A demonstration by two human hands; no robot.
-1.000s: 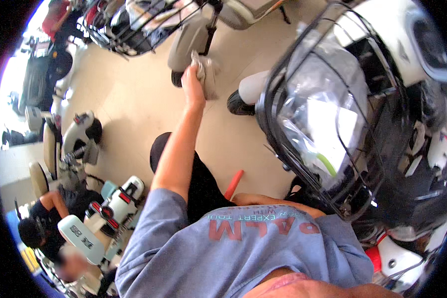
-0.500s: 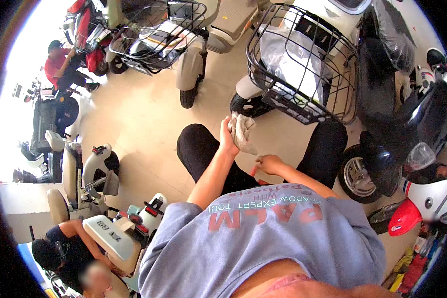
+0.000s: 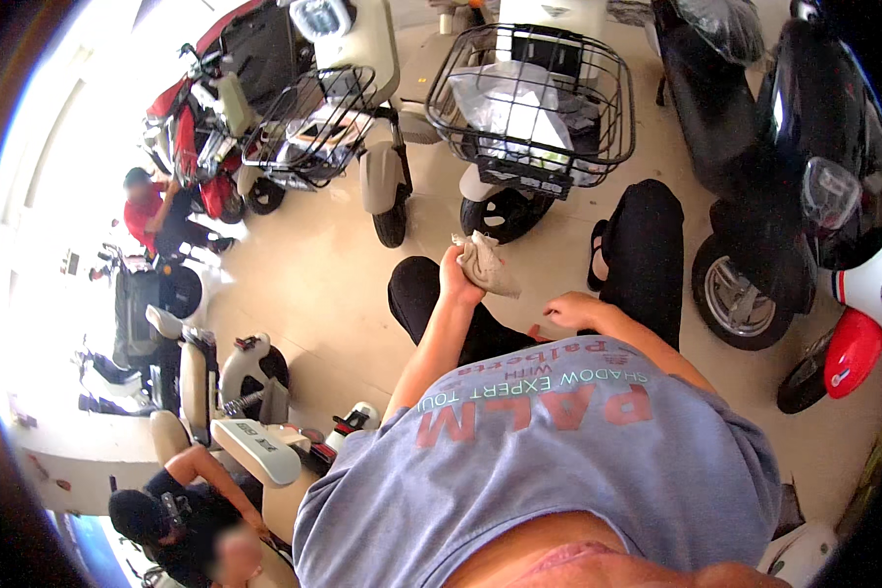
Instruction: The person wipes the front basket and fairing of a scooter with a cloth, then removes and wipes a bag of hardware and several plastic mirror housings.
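Observation:
My left hand (image 3: 460, 282) is closed around a crumpled beige cloth (image 3: 490, 268), held out above my knees, in front of the scooter wheel (image 3: 507, 212). Loose folds of the cloth hang to the right of the fingers. My right hand (image 3: 576, 311) is closed near my lap, its fingers curled inward. Close to its fingertips shows a small red object (image 3: 539, 331); whether the hand grips it cannot be made out.
A scooter with a black wire basket (image 3: 531, 108) stands ahead, another basket (image 3: 313, 127) left of it. On the right is a black scooter (image 3: 745, 284), with a red-and-white part (image 3: 853, 353) beside it. One person (image 3: 181, 510) sits lower left, another (image 3: 151, 211) far left.
The view has swung, so the scooters and people sit elsewhere in it. My left hand keeps hold of the cloth. My right hand has stayed near my lap.

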